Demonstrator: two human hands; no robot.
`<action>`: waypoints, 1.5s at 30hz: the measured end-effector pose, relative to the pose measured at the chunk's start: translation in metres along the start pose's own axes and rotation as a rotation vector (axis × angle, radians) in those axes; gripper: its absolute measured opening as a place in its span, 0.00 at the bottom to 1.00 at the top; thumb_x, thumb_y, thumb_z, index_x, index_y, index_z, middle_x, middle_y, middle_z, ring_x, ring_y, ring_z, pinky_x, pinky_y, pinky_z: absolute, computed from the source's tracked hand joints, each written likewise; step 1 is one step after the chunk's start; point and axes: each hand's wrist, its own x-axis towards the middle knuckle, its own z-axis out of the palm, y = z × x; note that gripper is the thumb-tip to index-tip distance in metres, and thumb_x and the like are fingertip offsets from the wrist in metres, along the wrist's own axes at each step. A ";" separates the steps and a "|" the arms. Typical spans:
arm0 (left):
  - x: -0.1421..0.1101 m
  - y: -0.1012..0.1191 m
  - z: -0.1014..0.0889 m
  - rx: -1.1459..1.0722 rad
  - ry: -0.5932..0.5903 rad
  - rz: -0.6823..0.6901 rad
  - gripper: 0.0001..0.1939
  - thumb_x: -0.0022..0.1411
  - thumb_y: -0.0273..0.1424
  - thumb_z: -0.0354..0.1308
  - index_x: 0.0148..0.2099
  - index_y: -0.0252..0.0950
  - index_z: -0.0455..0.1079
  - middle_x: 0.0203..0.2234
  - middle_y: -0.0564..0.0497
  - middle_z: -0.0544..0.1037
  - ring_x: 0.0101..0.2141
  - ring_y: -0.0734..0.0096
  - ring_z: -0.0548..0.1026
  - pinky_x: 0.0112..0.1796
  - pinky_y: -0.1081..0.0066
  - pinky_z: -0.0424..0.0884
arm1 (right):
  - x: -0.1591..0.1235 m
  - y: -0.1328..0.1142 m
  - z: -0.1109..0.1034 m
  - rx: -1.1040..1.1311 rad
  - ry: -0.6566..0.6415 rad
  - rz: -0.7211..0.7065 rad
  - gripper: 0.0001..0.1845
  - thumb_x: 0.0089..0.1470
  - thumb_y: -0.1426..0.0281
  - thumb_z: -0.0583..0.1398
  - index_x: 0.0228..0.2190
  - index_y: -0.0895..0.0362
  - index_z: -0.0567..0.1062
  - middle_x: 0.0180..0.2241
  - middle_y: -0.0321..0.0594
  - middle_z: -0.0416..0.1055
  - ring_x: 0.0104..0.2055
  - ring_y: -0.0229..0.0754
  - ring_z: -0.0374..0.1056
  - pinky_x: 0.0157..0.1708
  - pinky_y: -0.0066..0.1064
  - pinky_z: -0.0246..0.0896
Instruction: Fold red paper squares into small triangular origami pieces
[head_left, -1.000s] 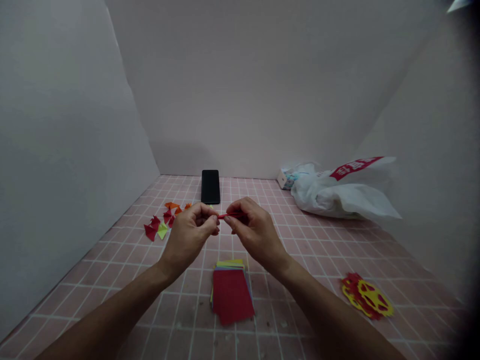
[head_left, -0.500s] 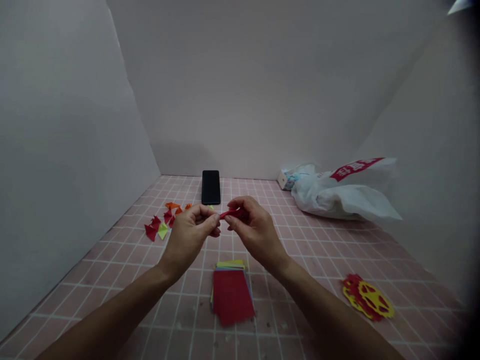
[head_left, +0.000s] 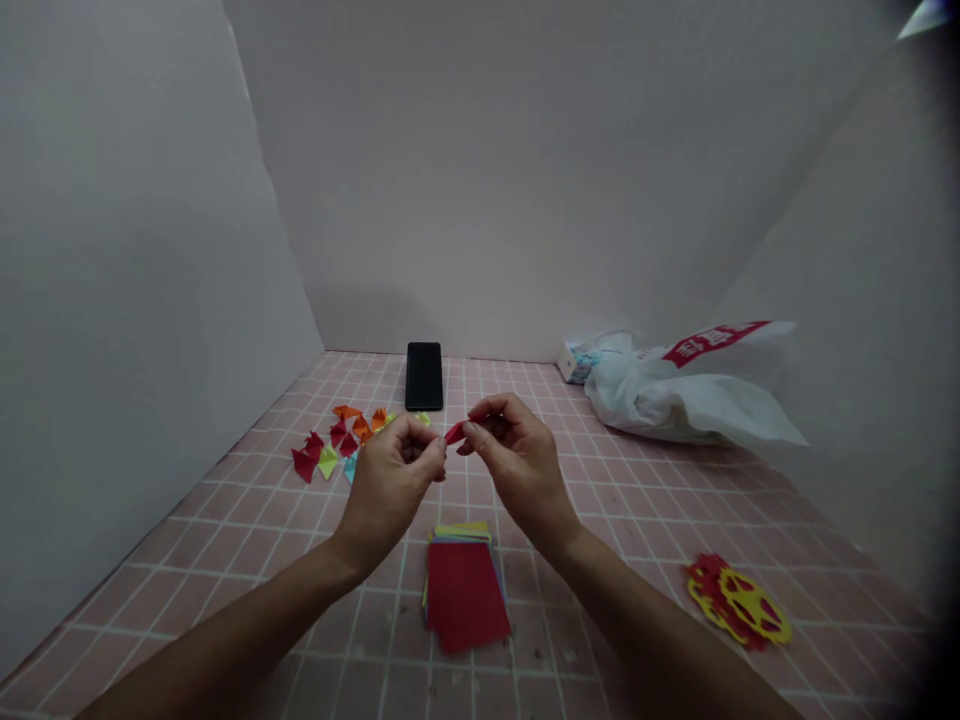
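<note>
Between my two hands is a small folded piece of red paper (head_left: 457, 432), raised above the tiled table. My left hand (head_left: 399, 465) pinches its left end with thumb and fingertips. The right end is gripped by my right hand (head_left: 517, 462), whose fingers partly hide the paper. Below them, nearer to me, lies a stack of coloured paper (head_left: 466, 597) with a red sheet on top and yellow, green and blue edges showing. Several small folded paper pieces (head_left: 328, 461), in red, orange, yellow and light blue, are spread out left of my left hand, which covers some of them.
A black phone (head_left: 424, 376) lies at the back. At the back right, a white plastic bag (head_left: 675, 398) with red print rests against a small patterned box (head_left: 574, 362). Red and yellow paper cut-outs (head_left: 739, 602) lie at the right. Walls stand on three sides.
Both hands have shifted slightly right, and my right hand has turned a little, so more of the red paper shows. More of the folded pieces at left have come into sight.
</note>
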 end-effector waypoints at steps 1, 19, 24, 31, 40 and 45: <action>0.000 -0.001 0.000 0.016 -0.003 0.003 0.06 0.57 0.30 0.60 0.29 0.36 0.67 0.19 0.55 0.74 0.23 0.73 0.74 0.26 0.74 0.69 | 0.000 0.000 0.000 0.022 -0.004 0.010 0.06 0.53 0.69 0.63 0.32 0.55 0.69 0.30 0.35 0.70 0.29 0.37 0.71 0.32 0.32 0.68; -0.007 -0.002 0.002 -0.133 -0.061 0.053 0.07 0.60 0.30 0.57 0.42 0.37 0.68 0.27 0.56 0.70 0.24 0.76 0.70 0.26 0.74 0.71 | -0.002 0.001 0.001 0.120 -0.073 0.033 0.06 0.58 0.66 0.60 0.35 0.56 0.73 0.30 0.35 0.73 0.29 0.36 0.70 0.33 0.32 0.69; -0.009 -0.004 0.002 -0.144 -0.081 0.067 0.08 0.60 0.29 0.57 0.43 0.36 0.70 0.26 0.56 0.69 0.24 0.76 0.70 0.27 0.74 0.71 | -0.001 0.000 0.001 0.138 -0.073 0.054 0.06 0.57 0.66 0.62 0.35 0.55 0.73 0.31 0.35 0.73 0.29 0.36 0.71 0.33 0.32 0.69; -0.009 -0.001 0.004 -0.132 -0.102 0.071 0.08 0.60 0.28 0.56 0.43 0.36 0.70 0.27 0.55 0.71 0.25 0.75 0.71 0.28 0.73 0.73 | -0.002 0.000 0.001 0.191 -0.074 0.078 0.05 0.54 0.68 0.63 0.33 0.55 0.72 0.31 0.35 0.72 0.29 0.36 0.70 0.33 0.32 0.69; -0.012 -0.004 0.002 -0.072 -0.113 0.124 0.09 0.61 0.27 0.56 0.45 0.38 0.71 0.28 0.55 0.72 0.27 0.74 0.73 0.31 0.72 0.75 | 0.000 0.000 0.001 0.205 -0.052 0.108 0.05 0.51 0.69 0.64 0.32 0.56 0.73 0.30 0.34 0.71 0.27 0.35 0.70 0.30 0.30 0.69; -0.012 -0.003 0.003 -0.059 -0.113 0.130 0.09 0.62 0.28 0.56 0.45 0.37 0.71 0.29 0.54 0.73 0.27 0.74 0.74 0.31 0.71 0.75 | 0.001 -0.002 0.001 0.241 -0.049 0.117 0.05 0.50 0.70 0.65 0.31 0.56 0.74 0.29 0.33 0.71 0.26 0.34 0.70 0.30 0.29 0.69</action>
